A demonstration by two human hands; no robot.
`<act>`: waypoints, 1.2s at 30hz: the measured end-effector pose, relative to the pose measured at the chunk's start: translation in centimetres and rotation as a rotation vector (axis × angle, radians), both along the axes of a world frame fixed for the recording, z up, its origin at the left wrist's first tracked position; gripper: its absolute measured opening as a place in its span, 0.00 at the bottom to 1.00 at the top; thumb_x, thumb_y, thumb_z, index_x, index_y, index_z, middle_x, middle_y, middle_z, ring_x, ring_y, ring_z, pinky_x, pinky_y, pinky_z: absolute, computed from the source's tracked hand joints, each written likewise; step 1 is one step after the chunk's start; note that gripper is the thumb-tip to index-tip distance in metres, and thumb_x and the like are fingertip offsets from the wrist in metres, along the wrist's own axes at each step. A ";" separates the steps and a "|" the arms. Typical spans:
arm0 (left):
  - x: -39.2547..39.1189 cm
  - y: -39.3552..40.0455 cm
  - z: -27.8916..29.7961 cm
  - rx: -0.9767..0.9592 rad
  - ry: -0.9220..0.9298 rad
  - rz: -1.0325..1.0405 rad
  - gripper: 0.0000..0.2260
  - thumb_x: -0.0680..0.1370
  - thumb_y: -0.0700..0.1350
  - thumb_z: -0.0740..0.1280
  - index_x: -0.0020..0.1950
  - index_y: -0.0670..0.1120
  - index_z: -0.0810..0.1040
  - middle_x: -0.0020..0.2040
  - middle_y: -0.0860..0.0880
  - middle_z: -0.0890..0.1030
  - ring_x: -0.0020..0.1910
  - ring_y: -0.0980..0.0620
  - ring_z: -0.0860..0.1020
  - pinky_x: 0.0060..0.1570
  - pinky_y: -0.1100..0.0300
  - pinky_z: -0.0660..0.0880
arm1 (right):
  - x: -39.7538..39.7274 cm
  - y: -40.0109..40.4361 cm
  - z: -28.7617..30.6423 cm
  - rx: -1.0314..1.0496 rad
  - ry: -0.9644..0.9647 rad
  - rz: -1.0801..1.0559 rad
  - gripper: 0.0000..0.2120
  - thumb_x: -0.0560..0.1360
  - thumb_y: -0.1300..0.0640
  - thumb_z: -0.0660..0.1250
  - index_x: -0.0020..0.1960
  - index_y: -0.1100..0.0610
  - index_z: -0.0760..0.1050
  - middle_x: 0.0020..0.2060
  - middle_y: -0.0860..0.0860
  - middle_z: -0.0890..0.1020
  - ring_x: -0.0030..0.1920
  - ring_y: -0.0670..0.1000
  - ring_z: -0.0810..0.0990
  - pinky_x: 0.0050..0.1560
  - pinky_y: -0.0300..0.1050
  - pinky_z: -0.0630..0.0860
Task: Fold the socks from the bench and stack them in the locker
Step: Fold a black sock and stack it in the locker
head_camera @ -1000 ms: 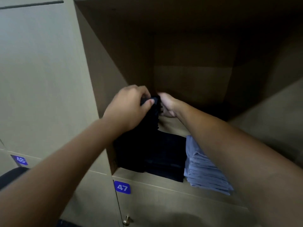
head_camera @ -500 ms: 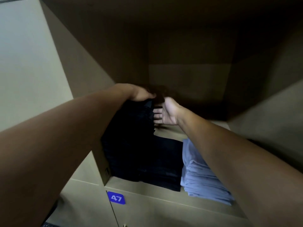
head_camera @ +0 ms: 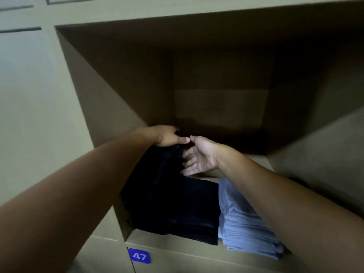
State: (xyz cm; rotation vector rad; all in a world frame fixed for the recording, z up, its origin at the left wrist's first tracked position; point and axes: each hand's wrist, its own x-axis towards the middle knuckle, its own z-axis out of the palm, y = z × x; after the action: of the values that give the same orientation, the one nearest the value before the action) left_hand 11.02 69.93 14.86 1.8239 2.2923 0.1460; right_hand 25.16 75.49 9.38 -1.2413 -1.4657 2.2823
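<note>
Well along, seemingly: black socks [head_camera: 173,198] and blue socks [head_camera: 246,219] stacked low-centre in locker [head_camera: 110,107]. Left hand [head_camera: 167,136] gripping stack top; right hand [head_camera: 199,156] loose, fingers spread. Bench out of view.

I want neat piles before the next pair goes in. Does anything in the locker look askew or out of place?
Nothing stands out. The tall dark sock stack stands against the left wall under the left hand, a lower dark pile sits beside it, and the grey pile lies to the right. The right hand is open beside the tall stack.
</note>
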 end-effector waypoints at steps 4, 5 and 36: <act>-0.5 0.1 -1.2 0.075 0.040 -0.028 0.32 0.79 0.70 0.60 0.76 0.52 0.71 0.74 0.47 0.75 0.70 0.45 0.74 0.70 0.51 0.70 | 0.0 -0.5 -0.2 0.051 0.017 0.023 0.39 0.83 0.33 0.41 0.82 0.62 0.56 0.79 0.65 0.59 0.76 0.69 0.65 0.73 0.63 0.66; -0.5 0.1 -1.3 0.085 0.038 -0.026 0.31 0.79 0.70 0.60 0.76 0.53 0.71 0.73 0.48 0.75 0.71 0.45 0.74 0.70 0.50 0.70 | 0.0 -0.6 -0.4 0.055 0.025 0.020 0.40 0.83 0.32 0.40 0.82 0.61 0.56 0.79 0.64 0.60 0.76 0.68 0.64 0.73 0.63 0.65; 0.1 -0.4 -0.8 0.081 0.023 -0.012 0.21 0.80 0.58 0.65 0.70 0.51 0.74 0.67 0.44 0.78 0.62 0.44 0.77 0.56 0.56 0.72 | -0.8 -1.8 0.0 0.068 -0.086 0.047 0.25 0.87 0.48 0.46 0.79 0.58 0.60 0.58 0.63 0.74 0.73 0.65 0.67 0.68 0.65 0.68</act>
State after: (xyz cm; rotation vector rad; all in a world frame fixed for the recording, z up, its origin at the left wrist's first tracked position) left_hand 11.09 69.49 14.10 1.8871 2.3227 0.2207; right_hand 24.31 73.74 9.36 -1.3147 -1.6042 2.2128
